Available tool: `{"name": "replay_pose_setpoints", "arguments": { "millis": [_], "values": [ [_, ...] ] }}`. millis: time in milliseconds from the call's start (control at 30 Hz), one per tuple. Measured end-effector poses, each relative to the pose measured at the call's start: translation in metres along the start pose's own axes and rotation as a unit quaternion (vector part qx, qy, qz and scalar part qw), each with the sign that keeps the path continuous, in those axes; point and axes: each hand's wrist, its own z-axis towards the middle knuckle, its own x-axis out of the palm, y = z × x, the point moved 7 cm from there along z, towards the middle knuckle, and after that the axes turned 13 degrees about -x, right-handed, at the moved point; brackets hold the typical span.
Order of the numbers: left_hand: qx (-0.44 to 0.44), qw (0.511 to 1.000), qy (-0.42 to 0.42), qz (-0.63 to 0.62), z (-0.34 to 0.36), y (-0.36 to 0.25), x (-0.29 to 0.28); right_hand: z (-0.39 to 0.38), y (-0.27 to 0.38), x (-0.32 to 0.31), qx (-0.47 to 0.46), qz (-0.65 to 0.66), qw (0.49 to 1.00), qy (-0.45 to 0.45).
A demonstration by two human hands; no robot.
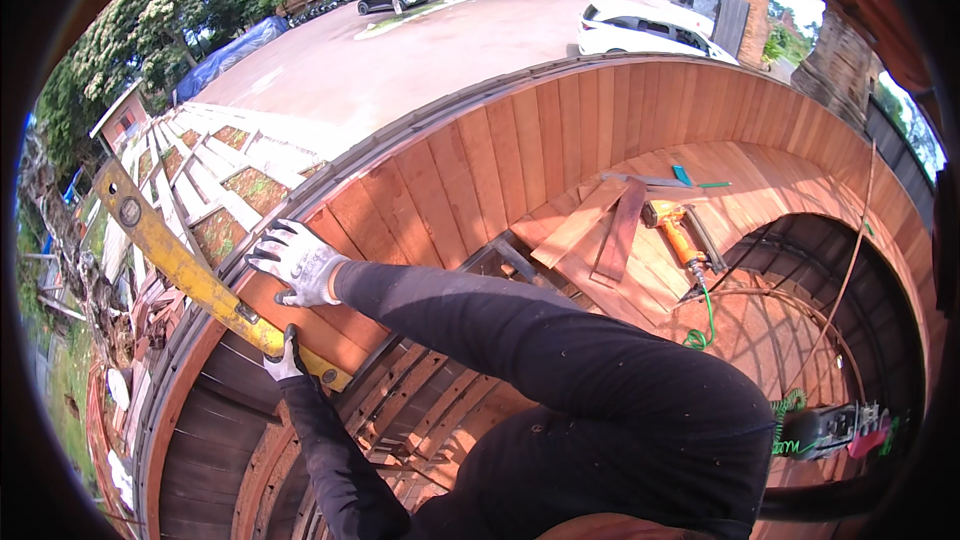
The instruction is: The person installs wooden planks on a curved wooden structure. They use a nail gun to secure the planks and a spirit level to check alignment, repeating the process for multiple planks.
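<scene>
Gloves: left hand clenched on yellow level; right hand splayed flat on railing beside it. Level could slide off the edge if that grip slackens.

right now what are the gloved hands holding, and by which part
The left hand grips the long yellow spirit level near its lower end. The right hand rests on the curved wooden board wall's top edge, beside the level.

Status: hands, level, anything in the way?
Left hand grips yellow spirit level near its lower end. Right hand flat on wooden wall boards, beside level. Orange power tool and loose planks lie apart.
</scene>
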Motion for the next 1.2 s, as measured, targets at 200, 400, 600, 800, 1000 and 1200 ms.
{"name": "replay_pose_setpoints", "arguments": {
  "millis": [200, 400, 600, 800, 1000, 1200],
  "values": [
    [-0.017, 0.999, -0.001, 0.035, 0.006, 0.002, -0.002, 0.000, -0.001, -0.001, 0.003, 0.007, 1.000, -0.007],
    [0.013, 1.000, -0.020, 0.017, 0.007, 0.006, -0.005, 0.001, 0.000, -0.002, 0.002, 0.011, 1.000, -0.010],
    [-0.026, 1.000, -0.008, 0.005, -0.003, -0.004, 0.006, -0.002, -0.002, -0.002, 0.008, 0.010, 1.000, 0.001],
    [-0.008, 1.000, -0.009, 0.006, 0.011, 0.009, -0.008, 0.002, 0.001, -0.001, 0.007, 0.008, 1.000, 0.013],
    [-0.019, 1.000, 0.004, -0.004, 0.008, 0.009, -0.001, -0.001, -0.002, -0.002, 0.011, 0.000, 1.000, 0.028],
    [-0.017, 0.999, -0.023, 0.046, 0.006, 0.004, -0.003, 0.000, 0.000, -0.003, 0.009, 0.009, 1.000, 0.013]
  ]
}}
